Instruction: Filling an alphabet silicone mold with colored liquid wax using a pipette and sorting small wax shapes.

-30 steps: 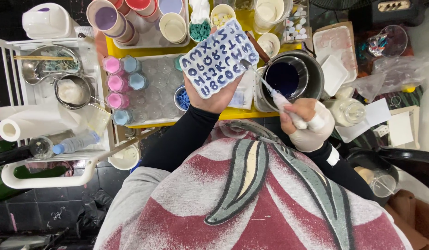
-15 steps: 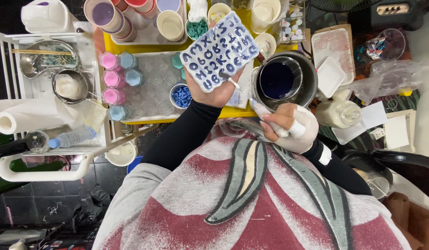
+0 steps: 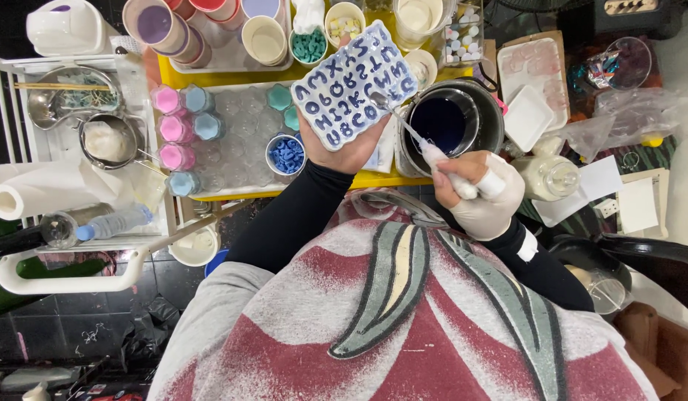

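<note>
Two hands | left hand (image 3: 349, 145) grips blue-filled mould (image 3: 355, 83) | right hand (image 3: 478, 194) grips spoon (image 3: 407, 126)

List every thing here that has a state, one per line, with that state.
Letter mould: held tilted in left hand, cavities filled dark blue.
Spoon: gripped by right hand, bowl on the mould.
Metal pot: open, holding dark blue liquid.
Small bowl: holds blue pieces.
Water bottle: lying down, capped.

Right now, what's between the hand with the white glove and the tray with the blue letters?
In the head view, a thin spoon spans that gap: the right hand grips its white handle, its tip rests on the letter mould held by the left hand. The pot of blue liquid sits behind.
</note>
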